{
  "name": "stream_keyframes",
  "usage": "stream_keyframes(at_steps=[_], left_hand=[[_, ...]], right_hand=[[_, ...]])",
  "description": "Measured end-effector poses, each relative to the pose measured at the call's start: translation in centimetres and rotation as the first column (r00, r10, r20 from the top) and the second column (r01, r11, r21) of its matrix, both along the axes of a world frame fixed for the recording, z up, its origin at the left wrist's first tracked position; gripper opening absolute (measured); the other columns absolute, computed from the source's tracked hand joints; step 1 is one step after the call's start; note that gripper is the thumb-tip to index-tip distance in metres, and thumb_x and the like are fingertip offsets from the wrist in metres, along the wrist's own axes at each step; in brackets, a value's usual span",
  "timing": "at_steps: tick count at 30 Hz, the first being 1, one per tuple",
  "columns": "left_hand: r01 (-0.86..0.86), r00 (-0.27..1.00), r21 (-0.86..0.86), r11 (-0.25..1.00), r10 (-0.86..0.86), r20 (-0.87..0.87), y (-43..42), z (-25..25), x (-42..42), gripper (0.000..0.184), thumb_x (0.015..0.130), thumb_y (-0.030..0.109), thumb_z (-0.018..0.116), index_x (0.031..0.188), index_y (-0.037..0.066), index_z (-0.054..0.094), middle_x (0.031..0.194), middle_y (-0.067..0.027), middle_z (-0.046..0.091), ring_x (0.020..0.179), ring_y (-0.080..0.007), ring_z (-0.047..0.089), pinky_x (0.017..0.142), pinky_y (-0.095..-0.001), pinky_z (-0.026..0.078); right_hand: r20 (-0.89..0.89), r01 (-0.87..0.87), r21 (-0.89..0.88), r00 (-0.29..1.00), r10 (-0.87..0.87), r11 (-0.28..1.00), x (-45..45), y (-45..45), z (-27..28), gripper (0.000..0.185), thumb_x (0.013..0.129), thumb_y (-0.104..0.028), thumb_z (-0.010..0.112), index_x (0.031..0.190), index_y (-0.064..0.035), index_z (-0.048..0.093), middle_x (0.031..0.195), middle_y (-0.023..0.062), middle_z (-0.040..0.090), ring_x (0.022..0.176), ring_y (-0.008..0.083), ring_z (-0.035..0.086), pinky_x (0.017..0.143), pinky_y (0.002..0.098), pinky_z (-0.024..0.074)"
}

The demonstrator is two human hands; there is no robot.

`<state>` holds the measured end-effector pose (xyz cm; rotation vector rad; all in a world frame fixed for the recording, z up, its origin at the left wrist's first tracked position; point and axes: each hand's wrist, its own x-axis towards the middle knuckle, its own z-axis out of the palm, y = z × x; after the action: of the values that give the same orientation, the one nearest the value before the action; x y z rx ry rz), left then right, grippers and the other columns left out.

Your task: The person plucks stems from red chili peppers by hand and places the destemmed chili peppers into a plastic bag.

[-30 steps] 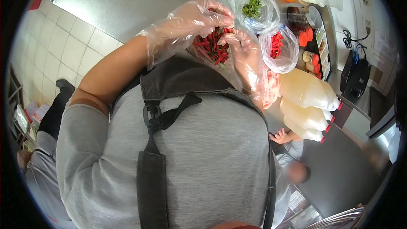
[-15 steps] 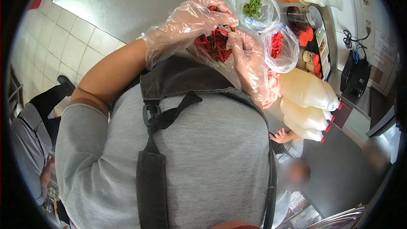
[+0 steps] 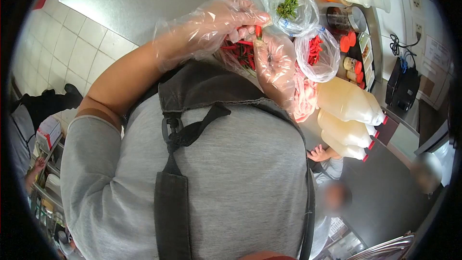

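Observation:
A single red chili with a green stem end spans the small gap between my hands. My left hand, in a clear plastic glove, pinches its upper end with the fingertips. My right hand, gloved the same way, is closed at the stem end. Below the hands, a clear bag of red chilies lies close to my apron and is partly covered by them. Beyond my right hand are a clear bag of green stems and another bag with red chili pieces.
A pink cloth and large jugs of pale liquid stand right of my right hand. Jars with red lids line the wall. A steel counter extends left. A co-worker's hand rests near the jugs; another person is far left.
The chili now shows upright between my fingertips. My left hand has turned, its fingers curling over the bag, and my right hand has shifted slightly left. The person at far left has moved.

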<state>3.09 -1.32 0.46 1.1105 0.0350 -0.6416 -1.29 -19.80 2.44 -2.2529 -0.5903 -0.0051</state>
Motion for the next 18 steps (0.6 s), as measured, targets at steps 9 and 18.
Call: stream_keyframes(at_steps=[9, 18], left_hand=[[-0.05, 0.999, -0.364, 0.93, 0.038, -0.039, 0.4, -1.5, 0.5, 0.019, 0.095, 0.024, 0.063, 0.101, 0.006, 0.063, 0.079, -0.0002, 0.058, 0.067, -0.0039, 0.052, 0.052, -0.0153, 0.041], [-0.071, 0.995, -0.034, 0.997, 0.073, 0.062, -0.6, -0.6, -0.3, 0.017, 0.09, 0.023, 0.071, 0.09, 0.007, 0.064, 0.074, 0.0018, 0.059, 0.064, -0.0027, 0.047, 0.054, -0.019, 0.036]], right_hand=[[-0.53, 0.559, 0.4, 0.788, -0.314, 0.727, 0.0, 0.4, 1.4, 0.018, 0.099, -0.013, 0.052, 0.091, -0.0029, 0.066, 0.075, -0.0003, 0.057, 0.07, 0.0085, 0.048, 0.068, 0.0248, 0.0399], [-0.639, 0.587, 0.358, 0.721, -0.268, 0.726, -0.3, 1.8, 1.7, 0.025, 0.099, -0.021, 0.057, 0.083, -0.0033, 0.065, 0.071, -0.0021, 0.056, 0.067, 0.007, 0.046, 0.064, 0.0231, 0.0379]])
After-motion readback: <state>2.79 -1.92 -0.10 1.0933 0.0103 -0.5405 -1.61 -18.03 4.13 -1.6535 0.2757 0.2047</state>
